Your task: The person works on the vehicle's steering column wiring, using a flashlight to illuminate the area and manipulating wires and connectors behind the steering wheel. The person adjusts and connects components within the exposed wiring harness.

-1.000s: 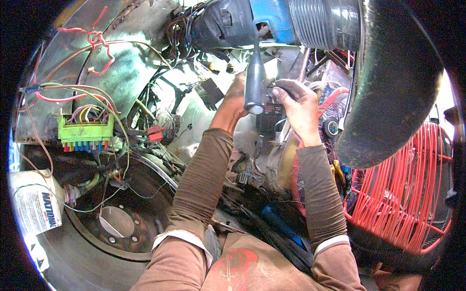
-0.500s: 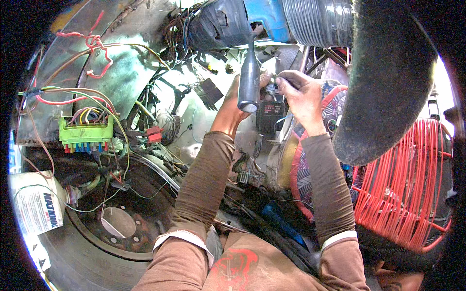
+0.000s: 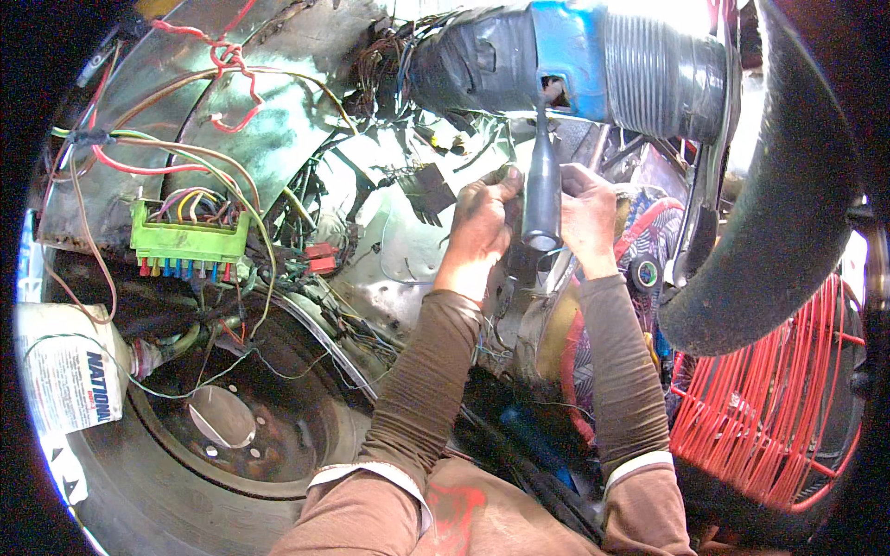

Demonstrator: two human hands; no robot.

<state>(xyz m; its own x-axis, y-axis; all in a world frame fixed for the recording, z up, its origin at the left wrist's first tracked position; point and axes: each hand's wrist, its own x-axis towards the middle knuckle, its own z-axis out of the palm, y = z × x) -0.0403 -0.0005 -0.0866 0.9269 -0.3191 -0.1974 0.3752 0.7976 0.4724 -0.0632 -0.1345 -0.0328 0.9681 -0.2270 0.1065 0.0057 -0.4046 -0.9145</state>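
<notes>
A dark tube-shaped handle [image 3: 540, 190] hangs down from the blue collar [image 3: 570, 56] of a thick black duct and passes between my hands. Left of it, my left hand [image 3: 482, 227] is closed, with the thumb pressed against curled fingers. Just right of the handle is my right hand [image 3: 589, 211], fingers bent inward and their tips partly hidden behind it. Whatever either hand pinches is too small or too covered to make out. Behind the hands lie a pale metal panel [image 3: 389, 236] and a dark block [image 3: 427, 193] among loose wires.
A green fuse box [image 3: 190, 232] hangs on wires at left, above a wheel [image 3: 232, 417] and a white container [image 3: 69, 366]. At right are a curved black hose [image 3: 769, 241] and a red-caged fan [image 3: 765, 408]. A patterned cloth [image 3: 649, 218] lies beside my right wrist.
The whole scene has shifted right and down in the picture. My left hand now shows left of the hanging handle instead of partly behind it; my right fingertips have become hidden by the handle.
</notes>
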